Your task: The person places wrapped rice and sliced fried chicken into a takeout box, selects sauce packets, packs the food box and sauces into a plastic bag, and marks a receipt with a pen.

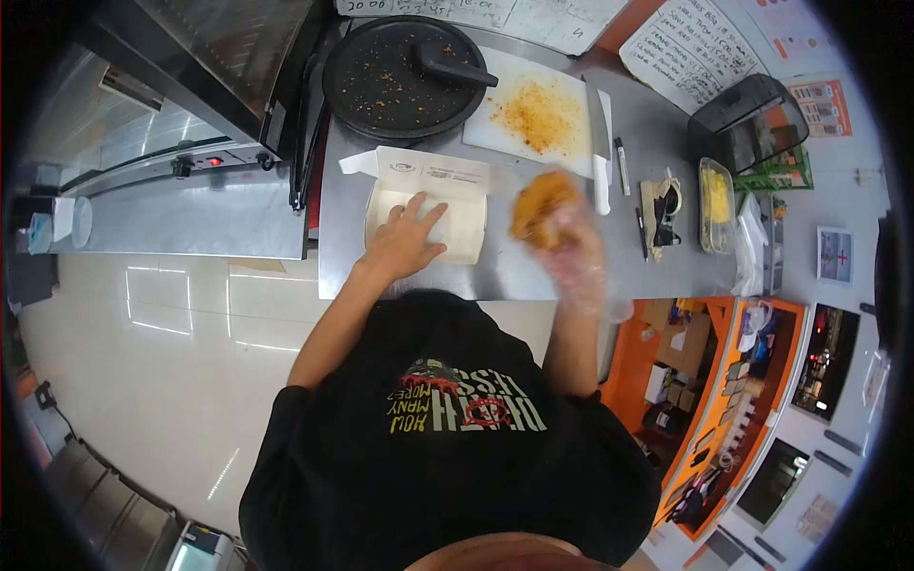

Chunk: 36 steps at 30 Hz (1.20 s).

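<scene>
My left hand (404, 241) rests inside an open paper food box (465, 205), its fingers spread over the base. The box's lid is folded up at the back, and a side flap sticks out to the left. To the right of the box, my right hand (575, 257) wears a clear plastic glove and grips a golden-brown piece of fried chicken (545, 207). Both the chicken and this hand are blurred by motion, held in front of the white cutting board (495, 130), which is covered with orange crumbs.
Behind the box stands a black stone mortar (381, 81) with a pestle (457, 68) in it. A knife (601, 157) lies along the board's right edge. Farther right are a marker (622, 167), a small pouch (657, 219) and a clear tub of yellow food (716, 205).
</scene>
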{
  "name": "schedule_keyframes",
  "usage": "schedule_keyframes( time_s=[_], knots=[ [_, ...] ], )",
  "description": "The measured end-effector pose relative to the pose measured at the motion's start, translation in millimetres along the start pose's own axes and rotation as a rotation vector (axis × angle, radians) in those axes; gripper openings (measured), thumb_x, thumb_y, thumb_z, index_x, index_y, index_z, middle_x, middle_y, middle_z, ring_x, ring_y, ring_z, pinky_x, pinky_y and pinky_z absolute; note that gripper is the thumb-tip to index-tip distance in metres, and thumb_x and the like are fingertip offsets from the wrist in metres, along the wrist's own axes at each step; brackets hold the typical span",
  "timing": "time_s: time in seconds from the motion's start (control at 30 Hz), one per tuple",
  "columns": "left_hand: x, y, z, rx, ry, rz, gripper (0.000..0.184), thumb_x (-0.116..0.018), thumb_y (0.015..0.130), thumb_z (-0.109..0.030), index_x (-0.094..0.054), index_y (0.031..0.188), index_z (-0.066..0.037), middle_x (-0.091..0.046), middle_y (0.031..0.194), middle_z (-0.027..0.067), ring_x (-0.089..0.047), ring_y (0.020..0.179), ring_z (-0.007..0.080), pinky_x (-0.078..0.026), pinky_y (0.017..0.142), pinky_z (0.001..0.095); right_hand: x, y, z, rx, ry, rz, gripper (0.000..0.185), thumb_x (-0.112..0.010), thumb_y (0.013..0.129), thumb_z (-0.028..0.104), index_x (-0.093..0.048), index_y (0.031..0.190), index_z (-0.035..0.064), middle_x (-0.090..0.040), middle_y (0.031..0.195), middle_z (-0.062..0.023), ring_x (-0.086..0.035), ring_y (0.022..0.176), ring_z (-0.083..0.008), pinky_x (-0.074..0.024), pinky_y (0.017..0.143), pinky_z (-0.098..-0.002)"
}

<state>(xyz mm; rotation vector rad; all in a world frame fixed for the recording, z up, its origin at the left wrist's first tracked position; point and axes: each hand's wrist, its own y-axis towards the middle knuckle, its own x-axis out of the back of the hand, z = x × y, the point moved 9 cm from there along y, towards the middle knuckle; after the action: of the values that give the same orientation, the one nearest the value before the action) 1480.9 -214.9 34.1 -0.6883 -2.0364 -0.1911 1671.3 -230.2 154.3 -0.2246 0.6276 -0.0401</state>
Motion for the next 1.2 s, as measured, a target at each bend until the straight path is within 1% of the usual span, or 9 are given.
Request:
schedule_keyframes(
  time_s=[0.23,0.33,0.43,0.63,0.73,0.83,0.93,1.03,1.2],
  knots=[
    [8,6,14,0.164,-0.038,0.028,0.074,-0.078,0.079,-0.029,-0.048,0.143,-0.011,-0.043,0.139,0.0281,-0.052,0.116,0.0506,-0.052,0.094,0.0539,11,30,-127,-0.175,-0.717,-0.228,0.058,-0.069,0.089,0.022,-0.047,0.139,0.0023,-0.065,0.107,-0.0135,-0.067,0.085,-0.0244,-0.0559,0.06,-0.0362],
    [11,-2,19,0.108,-0.039,-0.115,0.076,-0.079,0.076,-0.028,-0.047,0.142,-0.008,-0.045,0.134,0.0296,-0.054,0.11,0.0518,-0.053,0.091,0.0531,-20,21,-133,0.714,-1.825,-0.358,0.065,-0.068,0.092,0.029,-0.041,0.143,-0.0012,-0.065,0.11,-0.0214,-0.069,0.089,-0.0362,-0.0573,0.066,-0.0456],
    [9,-3,26,0.123,-0.013,-0.126,0.076,-0.079,0.077,-0.028,-0.046,0.142,-0.007,-0.046,0.134,0.0303,-0.056,0.106,0.0504,-0.054,0.089,0.0523,-21,19,-148,0.43,-1.936,-0.424,0.071,-0.065,0.094,0.034,-0.035,0.146,-0.0037,-0.066,0.109,-0.0269,-0.069,0.09,-0.0439,-0.0568,0.072,-0.0514],
    [9,-6,29,0.091,-0.055,-0.067,0.074,-0.078,0.081,-0.03,-0.047,0.144,-0.007,-0.045,0.139,0.03,-0.054,0.114,0.0536,-0.049,0.098,0.0557,-16,21,-127,-0.029,-1.919,-0.398,0.062,-0.061,0.095,0.036,-0.048,0.138,-0.0061,-0.071,0.096,-0.0228,-0.071,0.081,-0.04,-0.0583,0.073,-0.0463],
    [10,-6,27,0.084,-0.05,-0.036,0.075,-0.078,0.082,-0.03,-0.046,0.145,-0.006,-0.044,0.139,0.0311,-0.054,0.116,0.0533,-0.048,0.099,0.055,-9,18,-118,0.144,-1.879,-0.403,0.052,-0.067,0.092,0.033,-0.06,0.129,-0.0027,-0.072,0.102,-0.0224,-0.068,0.1,-0.0375,-0.0554,0.085,-0.0444],
    [10,-7,29,0.049,-0.049,-0.031,0.078,-0.079,0.081,-0.03,-0.044,0.147,-0.006,-0.043,0.141,0.0321,-0.054,0.117,0.0528,-0.048,0.1,0.0547,-12,-2,-93,0.498,-1.719,-0.343,0.034,-0.068,0.089,0.025,-0.069,0.114,0.0017,-0.071,0.099,-0.0207,-0.07,0.089,-0.0383,-0.0569,0.078,-0.0456],
    [10,-6,27,0.047,-0.045,-0.002,0.079,-0.08,0.08,-0.029,-0.044,0.147,-0.007,-0.042,0.143,0.0307,-0.053,0.119,0.052,-0.048,0.1,0.0547,10,-21,-80,0.524,-1.597,-0.458,0.026,-0.07,0.087,0.017,-0.071,0.11,0.0055,-0.07,0.099,-0.0196,-0.068,0.093,-0.038,-0.0553,0.081,-0.0463],
    [8,-4,20,0.005,-0.018,0.018,0.082,-0.083,0.077,-0.024,-0.044,0.147,-0.005,-0.04,0.145,0.0301,-0.054,0.115,0.0514,-0.051,0.097,0.0519,37,-16,-109,0.257,-1.414,-0.392,0.028,-0.07,0.086,0.012,-0.07,0.113,0.0064,-0.068,0.101,-0.0189,-0.067,0.092,-0.0383,-0.0543,0.081,-0.0458],
    [-2,-2,14,0.004,-0.044,0.022,0.083,-0.084,0.076,-0.026,-0.044,0.147,-0.006,-0.043,0.144,0.028,-0.054,0.119,0.049,-0.048,0.1,0.0532,37,-25,-113,0.357,-1.269,-0.345,0.031,-0.067,0.089,0.015,-0.067,0.12,0.0078,-0.066,0.107,-0.0178,-0.065,0.091,-0.0386,-0.053,0.082,-0.0463]
  ],
)
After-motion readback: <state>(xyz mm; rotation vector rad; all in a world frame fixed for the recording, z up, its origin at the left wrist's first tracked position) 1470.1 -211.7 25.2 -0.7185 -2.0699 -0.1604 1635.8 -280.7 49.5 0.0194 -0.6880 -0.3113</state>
